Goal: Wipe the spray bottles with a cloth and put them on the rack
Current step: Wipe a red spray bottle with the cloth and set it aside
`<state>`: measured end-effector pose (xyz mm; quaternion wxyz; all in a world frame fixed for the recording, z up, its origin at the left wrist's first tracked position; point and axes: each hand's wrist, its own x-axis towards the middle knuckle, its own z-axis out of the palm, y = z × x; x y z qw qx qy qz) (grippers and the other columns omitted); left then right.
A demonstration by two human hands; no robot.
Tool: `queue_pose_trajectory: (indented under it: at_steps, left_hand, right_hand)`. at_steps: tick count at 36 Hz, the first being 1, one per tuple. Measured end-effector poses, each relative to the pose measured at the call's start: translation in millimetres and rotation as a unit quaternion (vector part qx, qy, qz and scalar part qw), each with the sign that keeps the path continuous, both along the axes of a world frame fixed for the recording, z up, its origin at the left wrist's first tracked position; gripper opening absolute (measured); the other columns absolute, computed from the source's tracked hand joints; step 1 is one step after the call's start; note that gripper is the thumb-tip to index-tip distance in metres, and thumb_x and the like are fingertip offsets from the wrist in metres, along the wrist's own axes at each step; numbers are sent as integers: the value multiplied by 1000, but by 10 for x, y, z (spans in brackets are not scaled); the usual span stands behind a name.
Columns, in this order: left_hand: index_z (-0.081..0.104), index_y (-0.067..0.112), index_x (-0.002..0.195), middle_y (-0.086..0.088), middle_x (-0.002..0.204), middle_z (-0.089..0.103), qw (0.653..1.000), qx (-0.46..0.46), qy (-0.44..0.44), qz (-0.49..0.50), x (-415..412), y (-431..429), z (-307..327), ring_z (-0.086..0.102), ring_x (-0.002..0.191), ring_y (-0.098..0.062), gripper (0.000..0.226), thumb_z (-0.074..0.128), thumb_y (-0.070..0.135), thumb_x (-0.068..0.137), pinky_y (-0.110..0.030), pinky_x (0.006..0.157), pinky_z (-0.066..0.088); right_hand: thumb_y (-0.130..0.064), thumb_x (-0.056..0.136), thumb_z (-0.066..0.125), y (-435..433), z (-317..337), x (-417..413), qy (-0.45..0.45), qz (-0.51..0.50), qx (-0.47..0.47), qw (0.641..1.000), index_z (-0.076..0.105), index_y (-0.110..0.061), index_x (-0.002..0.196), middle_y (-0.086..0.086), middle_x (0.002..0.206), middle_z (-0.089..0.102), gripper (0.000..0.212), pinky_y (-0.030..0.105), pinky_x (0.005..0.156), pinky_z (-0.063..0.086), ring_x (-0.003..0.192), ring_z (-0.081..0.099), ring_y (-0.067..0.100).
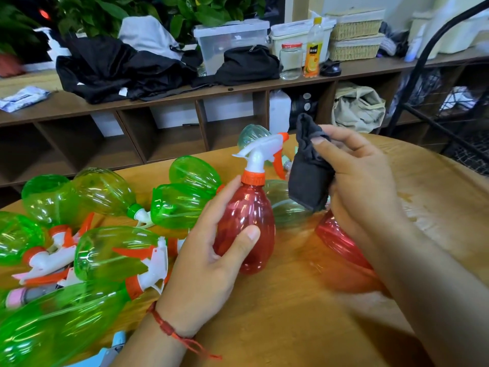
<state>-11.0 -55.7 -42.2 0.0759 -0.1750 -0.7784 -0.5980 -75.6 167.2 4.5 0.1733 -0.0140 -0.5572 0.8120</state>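
Observation:
My left hand (209, 258) grips a red spray bottle (247, 215) upright above the wooden table (304, 327); its head is white with an orange collar and trigger. My right hand (362, 178) holds a folded dark grey cloth (309, 178) just right of the bottle's neck, not touching it. A second red bottle (341, 247) lies on the table under my right forearm, partly hidden. Several green spray bottles (105, 250) lie in a heap at the left. A black wire rack (434, 107) stands at the far right.
Behind the table runs a long wooden shelf unit (185, 94) with black clothing, clear and white storage boxes, a glass jar (291, 60) and an orange juice bottle (313, 50). A blue object (113, 348) lies at the table's near left edge.

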Motion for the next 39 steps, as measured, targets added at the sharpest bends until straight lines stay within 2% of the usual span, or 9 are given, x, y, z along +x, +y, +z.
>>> queue_pose_trajectory:
  at_steps: [5, 9, 11, 13, 17, 22, 27, 31, 39]
  left_hand:
    - [44, 44, 158, 16, 161, 50, 1000, 18, -6, -15, 20, 19, 0, 49, 149, -13, 66, 69, 32, 98, -45, 121, 44]
    - [45, 36, 159, 12, 154, 59, 998, 62, 0, -10, 9, 15, 31, 56, 142, -13, 65, 70, 29, 100, -28, 112, 49]
    - [46, 34, 159, 6, 153, 60, 995, 98, -5, -2, -24, -18, 41, 57, 141, -18, 67, 71, 33, 97, -34, 113, 50]
    - [46, 33, 159, 0, 153, 60, 993, 118, -11, 0, -48, -44, 46, 58, 141, -23, 68, 71, 32, 96, -43, 114, 50]
    - [47, 37, 158, 10, 152, 61, 997, 82, -3, -6, -19, -7, 49, 59, 140, -15, 66, 70, 26, 97, -25, 108, 51]
    - [47, 38, 158, 11, 152, 60, 997, 80, -1, -3, 5, 30, 31, 57, 141, -15, 67, 70, 30, 96, -32, 112, 50]
    - [48, 33, 158, 2, 150, 63, 991, 133, -11, -5, -26, -25, 81, 60, 139, -21, 66, 73, 29, 96, -37, 110, 53]
    - [48, 39, 158, 5, 153, 60, 995, 99, -16, -27, 15, -4, 77, 57, 142, -20, 67, 70, 32, 95, -42, 113, 49]
    - [49, 27, 159, -2, 156, 58, 987, 140, -58, -52, -9, -60, 74, 54, 146, -25, 65, 68, 25, 96, -56, 119, 41]
  right_hand:
    - [-5, 97, 73, -68, 24, 119, 90, -18, 175, 980, 76, -15, 114, 2, 107, 79, 20, 35, 82, 63, 95, 76, 18]
    - [-2, 93, 76, -147, -70, 150, 143, -64, 383, 910, 79, -20, 110, -11, 109, 74, 25, 21, 87, 55, 104, 70, 7]
    - [-1, 91, 76, -154, -99, 140, 117, -47, 404, 906, 80, -25, 104, -17, 106, 72, 28, 13, 83, 50, 99, 69, 2]
    - [-1, 92, 76, -155, -92, 155, 119, -59, 406, 904, 79, -29, 103, -19, 105, 72, 30, 12, 83, 49, 98, 68, 0]
    - [1, 94, 73, -149, -51, 192, 209, -141, 424, 870, 77, -13, 115, -2, 113, 71, 25, 19, 93, 51, 109, 67, 8]
    - [1, 95, 72, -135, -155, 111, 209, -101, 484, 844, 77, -16, 116, -5, 116, 70, 28, 20, 94, 52, 108, 65, 4]
    - [0, 95, 72, -134, -119, 133, 194, -88, 457, 863, 79, -18, 113, -7, 114, 71, 27, 22, 93, 53, 108, 67, 6]
    - [-7, 98, 72, -137, -51, 161, 164, -74, 383, 906, 76, -22, 117, -9, 114, 71, 24, 26, 92, 56, 110, 68, 10]
    - [-2, 97, 70, -119, 57, 133, 51, 145, 158, 975, 64, -13, 113, 11, 96, 80, 20, 34, 78, 60, 88, 77, 25]
